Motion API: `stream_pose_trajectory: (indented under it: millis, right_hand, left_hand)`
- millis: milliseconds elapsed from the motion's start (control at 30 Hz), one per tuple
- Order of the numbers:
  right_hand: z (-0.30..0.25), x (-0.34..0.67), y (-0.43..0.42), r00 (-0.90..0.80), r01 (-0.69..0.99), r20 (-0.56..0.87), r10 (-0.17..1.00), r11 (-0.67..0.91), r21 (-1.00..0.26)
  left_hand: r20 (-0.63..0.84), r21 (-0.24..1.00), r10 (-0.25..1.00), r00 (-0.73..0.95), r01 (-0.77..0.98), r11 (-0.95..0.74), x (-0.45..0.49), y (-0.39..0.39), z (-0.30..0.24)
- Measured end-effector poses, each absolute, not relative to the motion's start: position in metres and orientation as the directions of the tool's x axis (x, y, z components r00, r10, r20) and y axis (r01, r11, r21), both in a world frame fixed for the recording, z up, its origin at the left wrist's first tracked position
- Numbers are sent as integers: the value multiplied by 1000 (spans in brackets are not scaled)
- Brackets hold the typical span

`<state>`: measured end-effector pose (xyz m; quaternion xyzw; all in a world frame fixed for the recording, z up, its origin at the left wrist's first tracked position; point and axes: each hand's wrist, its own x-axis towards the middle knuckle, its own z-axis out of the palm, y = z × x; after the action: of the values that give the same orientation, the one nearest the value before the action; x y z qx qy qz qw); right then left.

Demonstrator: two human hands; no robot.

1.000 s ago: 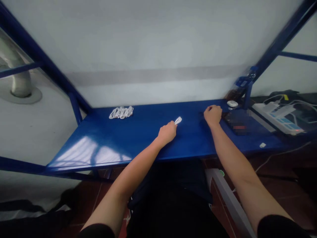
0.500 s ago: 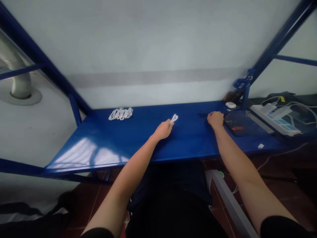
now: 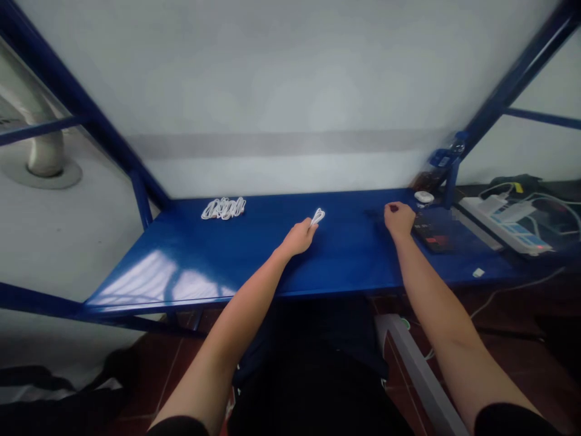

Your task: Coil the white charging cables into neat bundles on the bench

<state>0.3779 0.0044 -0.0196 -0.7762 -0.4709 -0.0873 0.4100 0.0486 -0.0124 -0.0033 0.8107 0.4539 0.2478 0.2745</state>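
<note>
My left hand (image 3: 298, 237) is closed around a folded white cable (image 3: 318, 216), whose looped end sticks out beyond the fingers above the blue table (image 3: 267, 260). Several coiled white cables (image 3: 224, 209) lie side by side at the table's back left. Over at the right, my right hand (image 3: 400, 219) is closed, with a small dark thing (image 3: 394, 208) showing at its curled fingers; what it is I cannot make out. A flat black object with a red patch (image 3: 436, 241) lies just right of this hand.
A white power strip (image 3: 511, 224) with plugs and cords stands at the right. Near it are a small white case (image 3: 423, 197), a small white piece (image 3: 478, 273) and a bottle with a blue cap (image 3: 459, 143). Blue frame posts (image 3: 113, 148) rise at both ends.
My right hand has lifted slightly and shifted a little right, its fingers now curled with something dark showing. My left hand keeps the white cable in nearly the same place.
</note>
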Motion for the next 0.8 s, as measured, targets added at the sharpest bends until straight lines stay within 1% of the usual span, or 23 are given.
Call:
stream_pose_trajectory:
  millis: [133,200,267,333,367,467,500,567,633,700,800]
  right_hand:
    - [-18,373,5,604,747,559,568,-160,-645]
    - [-17,362,5,618,711,549,563,-102,-696]
    - [-15,341,6,594,660,510,622,-14,-751]
    - [-13,311,8,500,591,461,733,100,-800]
    - [-11,294,9,442,566,448,777,146,-811]
    - [-4,246,9,283,493,442,851,266,-828]
    - [-3,233,9,222,442,398,890,272,-855]
    - [-2,218,7,82,294,258,963,224,-929]
    - [-5,214,4,-10,156,156,988,156,-975]
    - [-10,219,0,-69,57,109,992,113,-992]
    - [-14,228,-4,-139,-1,98,985,99,-995]
  left_hand:
    - [201,708,864,462,541,-454,48,-7,-8]
    - [236,741,846,478,474,-475,50,-3,-12]
    - [267,759,822,503,417,-501,51,-2,-14]
    - [279,744,804,525,411,-527,53,-4,-14]
    - [275,722,798,537,433,-540,54,-7,-13]
    - [236,607,777,584,535,-587,55,-19,-8]
    - [226,573,767,601,555,-604,55,-22,-6]
    - [229,541,752,618,562,-626,55,-28,-2]
    - [237,537,758,607,569,-623,55,-31,0]
    - [227,536,785,577,598,-595,54,-30,2]
    - [205,543,821,533,636,-548,52,-27,2]
